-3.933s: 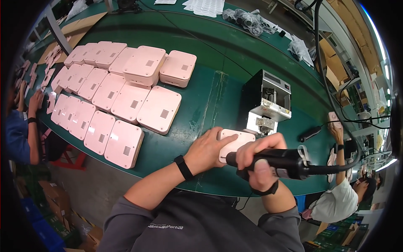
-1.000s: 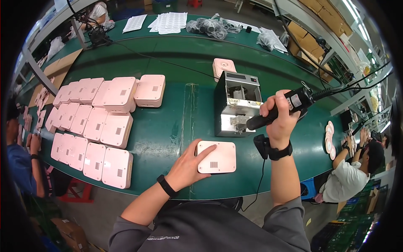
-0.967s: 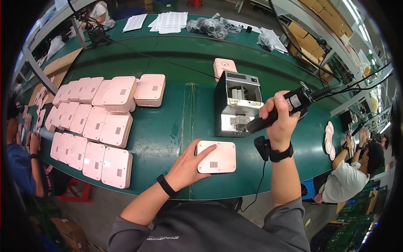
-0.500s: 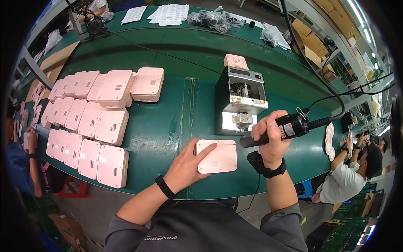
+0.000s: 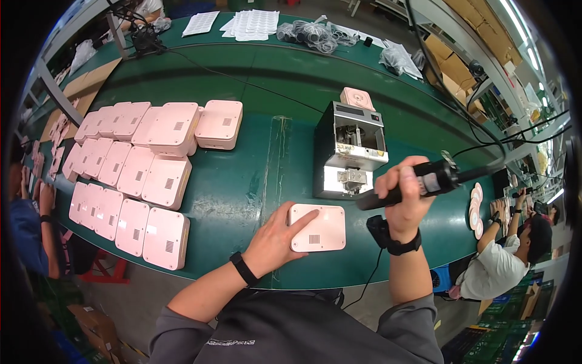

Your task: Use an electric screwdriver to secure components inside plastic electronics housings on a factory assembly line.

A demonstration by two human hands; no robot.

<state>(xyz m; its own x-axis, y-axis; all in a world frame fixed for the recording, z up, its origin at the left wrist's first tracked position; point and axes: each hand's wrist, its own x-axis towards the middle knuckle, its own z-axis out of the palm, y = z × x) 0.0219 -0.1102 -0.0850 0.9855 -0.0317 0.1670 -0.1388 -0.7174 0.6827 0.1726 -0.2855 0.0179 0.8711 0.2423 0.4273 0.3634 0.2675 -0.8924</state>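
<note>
On the green bench in front of me lies a pale pink, rounded-corner plastic housing point(image 5: 317, 228), with slotted vents and corner holes facing up. My left hand point(image 5: 276, 240) grips its left side, one finger stretched over the top face. A black corded electric screwdriver point(image 5: 397, 193) is wrapped in my right hand point(image 5: 405, 193), held above the bench to the right of the housing. Its dark front end points left, close to the front of a screw feeder point(image 5: 350, 151). The bit is not visible. The screwdriver and the housing do not touch.
Rows of similar pink housings point(image 5: 165, 238) stand at left. Behind the feeder sits another pink part point(image 5: 357, 98). Round pale discs point(image 5: 476, 212) lie by the right edge. Bagged cables point(image 5: 315, 35) and white sheets point(image 5: 251, 24) are at the back. Co-workers sit at both sides.
The screwdriver in my right hand has moved slightly to the right relative to the feeder. My left hand still grips the housing. The whole view has shifted a little.
</note>
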